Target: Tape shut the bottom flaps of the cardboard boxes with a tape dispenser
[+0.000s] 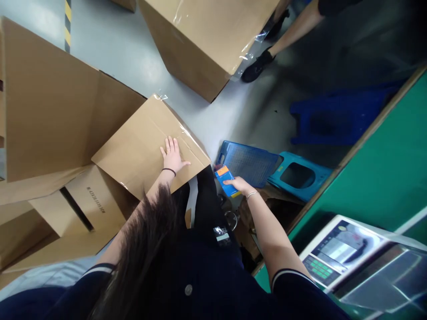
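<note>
My left hand [173, 159] lies flat with fingers spread on top of a taped cardboard box [136, 149], which stands in front of my legs. Clear tape shows along the box's upper right edge. To the right of the box, my right hand [239, 184] is closed around what looks like a blue and orange tape dispenser [223, 177]. Its lower end shows some yellow, and my fingers cover part of it. Behind the dispenser is a blue plastic stool [247, 160].
Large open cartons [50, 102] stand at left, and a big taped box [213, 35] is ahead. Beside that box are another person's legs [296, 26]. A light blue stool [298, 175] sits by the green table [393, 146], which holds a digital scale [340, 253].
</note>
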The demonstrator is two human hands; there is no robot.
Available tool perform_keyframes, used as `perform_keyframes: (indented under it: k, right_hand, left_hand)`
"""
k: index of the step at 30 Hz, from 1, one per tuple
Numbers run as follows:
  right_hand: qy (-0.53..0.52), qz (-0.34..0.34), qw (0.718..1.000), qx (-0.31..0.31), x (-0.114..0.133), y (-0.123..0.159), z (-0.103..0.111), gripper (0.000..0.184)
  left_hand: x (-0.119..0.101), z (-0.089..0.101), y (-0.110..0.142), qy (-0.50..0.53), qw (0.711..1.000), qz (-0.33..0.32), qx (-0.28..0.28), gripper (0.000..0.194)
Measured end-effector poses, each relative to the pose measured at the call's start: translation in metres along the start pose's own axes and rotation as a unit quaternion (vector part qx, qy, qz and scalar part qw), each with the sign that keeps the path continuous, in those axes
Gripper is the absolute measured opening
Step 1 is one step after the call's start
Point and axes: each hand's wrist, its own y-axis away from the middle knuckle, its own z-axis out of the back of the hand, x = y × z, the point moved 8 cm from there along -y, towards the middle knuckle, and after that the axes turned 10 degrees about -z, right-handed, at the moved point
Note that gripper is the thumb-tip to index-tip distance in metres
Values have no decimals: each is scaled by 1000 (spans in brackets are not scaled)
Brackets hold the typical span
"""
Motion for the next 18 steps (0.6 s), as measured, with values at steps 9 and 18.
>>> perform_keyframes:
  k: [9, 18]
  right_hand:
    - [60, 36, 996, 59, -13, 83, 46, 46]
    - [46, -5, 999, 29, -7, 38, 25, 41]
  left_hand:
    - [1, -2, -2, -10, 1000, 5, -8, 128]
    - [0, -4, -1, -10, 1000, 5, -5, 130]
